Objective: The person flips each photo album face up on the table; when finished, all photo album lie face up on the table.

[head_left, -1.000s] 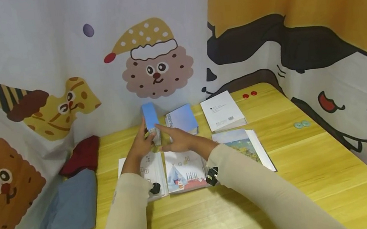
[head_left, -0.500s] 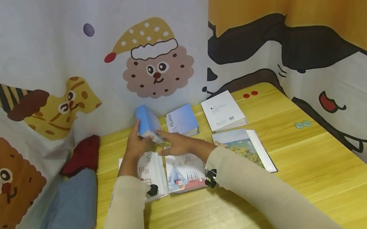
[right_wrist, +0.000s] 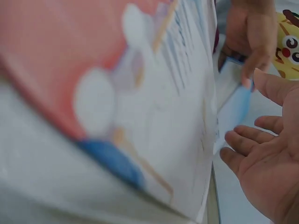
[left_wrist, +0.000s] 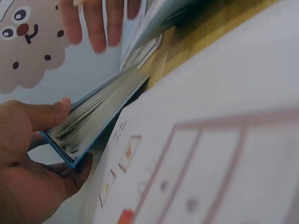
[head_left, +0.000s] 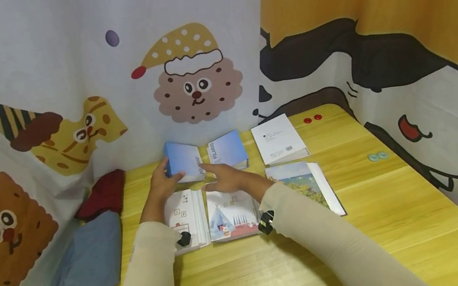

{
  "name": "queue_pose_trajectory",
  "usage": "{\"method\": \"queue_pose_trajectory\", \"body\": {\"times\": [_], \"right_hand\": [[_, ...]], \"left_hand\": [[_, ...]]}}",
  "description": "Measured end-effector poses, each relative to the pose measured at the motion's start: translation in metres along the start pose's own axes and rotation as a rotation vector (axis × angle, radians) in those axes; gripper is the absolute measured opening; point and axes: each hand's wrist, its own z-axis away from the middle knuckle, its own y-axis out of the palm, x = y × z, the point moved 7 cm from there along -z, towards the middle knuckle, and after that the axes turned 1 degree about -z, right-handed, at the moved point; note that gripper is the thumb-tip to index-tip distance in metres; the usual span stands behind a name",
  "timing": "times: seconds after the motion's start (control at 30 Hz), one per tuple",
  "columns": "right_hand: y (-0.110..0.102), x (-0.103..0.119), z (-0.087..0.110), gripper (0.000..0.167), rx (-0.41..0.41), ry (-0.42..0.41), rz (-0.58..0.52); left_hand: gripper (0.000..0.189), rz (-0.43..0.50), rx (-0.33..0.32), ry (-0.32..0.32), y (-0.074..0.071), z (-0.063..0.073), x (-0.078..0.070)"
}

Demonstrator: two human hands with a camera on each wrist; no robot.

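Note:
A thick blue photo-album-like book [head_left: 184,161] with "POLAROID" lettering lies tilted at the back of the table. My left hand [head_left: 159,187] grips its left end; in the left wrist view the thumb is over the cover and fingers are under the book [left_wrist: 98,109], page edges facing the camera. Beside its right edge is my right hand [head_left: 227,177], fingers extended; the right wrist view shows that hand [right_wrist: 268,158] with fingers apart and holding nothing. A matching blue book [head_left: 229,147] lies just right of the held one.
In front lie a white illustrated book [head_left: 187,210] and a tent-picture book [head_left: 231,216]. Rightward are a white book [head_left: 278,137] and a landscape-cover book [head_left: 302,184]. Red buttons [head_left: 312,119], green buttons [head_left: 378,156], grey-blue cloth [head_left: 91,260] and dark red cloth [head_left: 104,194] lie farther out.
The blue book has turned from upright, spine showing, down to the left, its lettered cover now facing up. My left hand moved left and down with it; the right hand barely moved.

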Motion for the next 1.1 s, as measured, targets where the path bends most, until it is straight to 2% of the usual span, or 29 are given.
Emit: {"method": "queue_pose_trajectory", "body": {"times": [0.27,0.4,0.73,0.9,1.1], "right_hand": [[-0.019,-0.012,0.006,0.075,-0.088,-0.013,0.023],[-0.027,-0.018,0.010,0.073,-0.121,-0.022,0.031],[-0.042,-0.022,0.019,0.072,-0.147,-0.032,0.062],[-0.046,-0.029,0.021,0.072,-0.163,-0.013,0.085],[-0.054,-0.035,0.021,0.073,-0.174,0.032,0.098]], "left_hand": [[0.080,-0.034,0.053,-0.064,-0.001,0.002,0.008],[0.077,-0.069,0.073,-0.043,0.000,0.002,0.009],[0.070,-0.280,0.120,0.052,0.008,0.001,0.010],[0.079,-0.356,0.109,0.067,0.012,0.004,0.002],[0.084,-0.413,0.080,0.083,0.018,0.009,-0.018]]}}
